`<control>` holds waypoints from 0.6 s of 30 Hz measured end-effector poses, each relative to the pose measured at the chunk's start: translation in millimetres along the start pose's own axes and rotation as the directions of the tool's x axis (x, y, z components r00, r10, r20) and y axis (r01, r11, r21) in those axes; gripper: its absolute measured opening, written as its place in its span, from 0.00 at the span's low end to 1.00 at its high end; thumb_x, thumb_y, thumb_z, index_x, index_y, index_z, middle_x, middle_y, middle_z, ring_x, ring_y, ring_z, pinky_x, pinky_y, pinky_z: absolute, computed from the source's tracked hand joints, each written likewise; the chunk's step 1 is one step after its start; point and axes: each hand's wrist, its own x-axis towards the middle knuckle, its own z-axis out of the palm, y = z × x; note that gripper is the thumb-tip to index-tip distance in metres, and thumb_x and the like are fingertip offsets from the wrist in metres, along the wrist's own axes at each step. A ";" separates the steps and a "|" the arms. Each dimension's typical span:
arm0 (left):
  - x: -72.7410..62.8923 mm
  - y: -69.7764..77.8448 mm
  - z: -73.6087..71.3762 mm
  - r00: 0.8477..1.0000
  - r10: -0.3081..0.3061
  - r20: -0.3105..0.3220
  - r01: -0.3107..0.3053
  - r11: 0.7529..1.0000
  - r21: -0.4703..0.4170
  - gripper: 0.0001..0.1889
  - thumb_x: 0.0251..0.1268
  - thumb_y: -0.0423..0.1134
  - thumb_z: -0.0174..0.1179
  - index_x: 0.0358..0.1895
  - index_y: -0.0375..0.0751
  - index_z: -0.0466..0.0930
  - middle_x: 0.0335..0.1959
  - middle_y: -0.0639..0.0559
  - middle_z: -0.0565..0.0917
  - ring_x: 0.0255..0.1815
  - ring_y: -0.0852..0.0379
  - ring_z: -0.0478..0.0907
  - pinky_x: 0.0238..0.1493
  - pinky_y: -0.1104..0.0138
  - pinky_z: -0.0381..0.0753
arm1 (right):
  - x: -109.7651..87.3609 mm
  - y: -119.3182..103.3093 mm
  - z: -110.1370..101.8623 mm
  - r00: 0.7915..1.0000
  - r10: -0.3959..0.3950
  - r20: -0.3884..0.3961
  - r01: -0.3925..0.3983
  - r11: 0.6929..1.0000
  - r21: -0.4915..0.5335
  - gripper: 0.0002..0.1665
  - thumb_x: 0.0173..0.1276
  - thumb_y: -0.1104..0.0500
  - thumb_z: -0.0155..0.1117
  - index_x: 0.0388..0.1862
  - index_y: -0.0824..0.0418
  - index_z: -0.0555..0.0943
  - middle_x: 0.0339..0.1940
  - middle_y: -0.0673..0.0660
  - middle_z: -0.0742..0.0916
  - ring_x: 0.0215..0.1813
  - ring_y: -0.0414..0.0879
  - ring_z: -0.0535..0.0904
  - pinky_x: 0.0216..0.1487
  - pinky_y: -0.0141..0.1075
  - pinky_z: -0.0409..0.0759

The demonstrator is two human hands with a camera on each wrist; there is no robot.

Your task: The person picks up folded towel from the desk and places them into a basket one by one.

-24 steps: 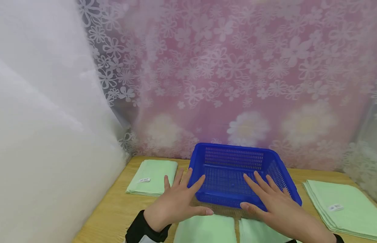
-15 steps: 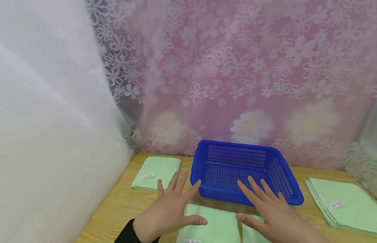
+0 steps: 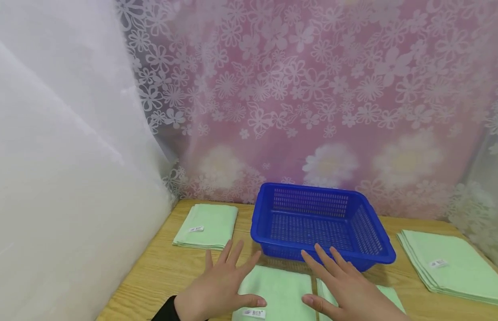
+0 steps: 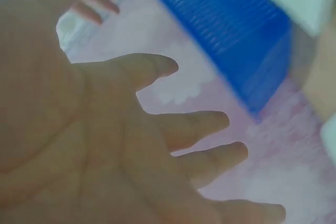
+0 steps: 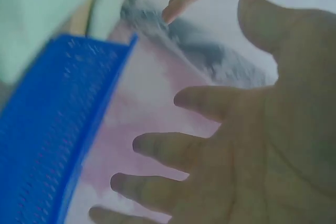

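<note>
Both hands hover over the near part of the table with fingers spread and nothing held. In the head view my left hand (image 3: 218, 285) is above the left edge of a folded light green towel (image 3: 282, 285) with a white label. My right hand (image 3: 345, 285) covers part of a second folded green towel (image 3: 391, 296). Just beyond the fingertips stands a blue plastic basket (image 3: 313, 223) with slotted walls and nothing in it. The wrist views show the bare palms, the left palm (image 4: 105, 145) and the right palm (image 5: 241, 156), with the basket apart from them.
A folded green towel (image 3: 208, 225) lies at the back left of the wooden table (image 3: 152, 272), and another towel (image 3: 453, 267) at the right. Behind the basket hangs a pink flowered curtain (image 3: 293, 111). A white sheet (image 3: 72, 178) hangs along the left side.
Both hands have drawn back from the basket toward the near edge, fingers still spread. More of the basket and the near towels shows. The view has shifted slightly.
</note>
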 end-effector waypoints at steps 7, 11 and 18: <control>-1.3 -23.9 55.9 0.988 -0.062 0.144 0.063 0.998 -0.002 0.43 0.59 0.68 0.61 0.77 0.61 0.62 0.77 0.34 0.59 0.76 0.30 0.54 0.60 0.23 0.53 | -0.9 7.9 59.8 0.990 0.024 0.138 -0.014 0.997 -0.076 0.49 0.64 0.20 0.48 0.78 0.42 0.63 0.75 0.63 0.71 0.72 0.71 0.65 0.60 0.70 0.67; -1.6 -33.4 79.6 0.966 -0.120 0.228 0.126 0.992 -0.010 0.44 0.57 0.70 0.62 0.77 0.67 0.59 0.76 0.35 0.60 0.76 0.32 0.55 0.61 0.25 0.53 | -8.7 14.1 99.3 0.996 -0.006 0.094 0.023 0.983 -0.182 0.48 0.62 0.17 0.45 0.75 0.39 0.69 0.70 0.62 0.77 0.68 0.67 0.72 0.61 0.65 0.70; -4.4 -36.6 89.8 0.984 -0.044 0.171 0.050 0.998 -0.028 0.46 0.54 0.73 0.62 0.77 0.61 0.62 0.72 0.37 0.65 0.72 0.34 0.62 0.63 0.30 0.59 | -15.1 5.5 136.9 0.945 -0.218 -0.245 0.113 0.918 -0.379 0.37 0.65 0.22 0.50 0.62 0.40 0.81 0.59 0.55 0.85 0.50 0.59 0.85 0.46 0.50 0.83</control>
